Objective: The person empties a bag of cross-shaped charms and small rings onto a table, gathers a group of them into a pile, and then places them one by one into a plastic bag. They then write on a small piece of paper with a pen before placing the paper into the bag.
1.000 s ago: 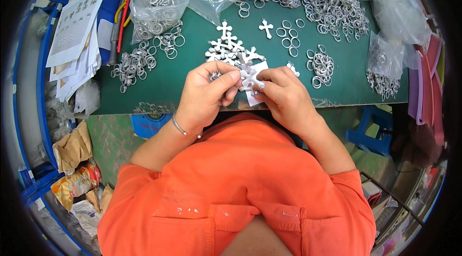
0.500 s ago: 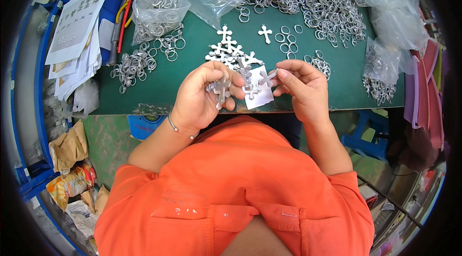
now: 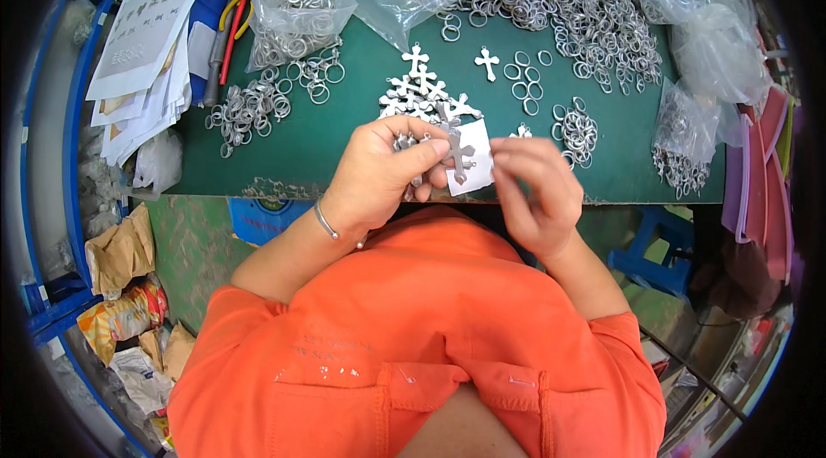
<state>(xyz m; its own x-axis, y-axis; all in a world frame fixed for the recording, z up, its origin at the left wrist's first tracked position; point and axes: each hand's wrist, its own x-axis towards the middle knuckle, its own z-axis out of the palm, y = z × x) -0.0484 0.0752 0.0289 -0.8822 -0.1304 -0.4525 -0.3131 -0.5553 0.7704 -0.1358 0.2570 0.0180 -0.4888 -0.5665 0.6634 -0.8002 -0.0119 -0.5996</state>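
My left hand (image 3: 383,161) is closed on several silver cross pendants. One cross pendant (image 3: 462,151) stands out between its thumb and fingers, and others show partly within the curled fingers. Behind that pendant is a small white piece of paper (image 3: 476,174) at the table's front edge. My right hand (image 3: 542,191) hovers beside the paper, its fingers bent and smeared by motion; whether it holds anything is unclear. Just beyond its fingertips a single cross (image 3: 522,130) lies partly hidden on the table. A pile of silver crosses (image 3: 417,88) sits beyond my left hand.
On the green table (image 3: 301,148), a large heap of metal rings (image 3: 594,28) fills the back right. Smaller ring piles (image 3: 249,114) lie left and right. Plastic bags (image 3: 301,11), pliers (image 3: 232,15) and papers (image 3: 155,28) edge the table. A blue stool (image 3: 654,247) stands below right.
The cross my right hand held is no longer seen in its fingers; one now lies beyond them. My left hand has shifted right and turned, bringing one cross forward over the paper.
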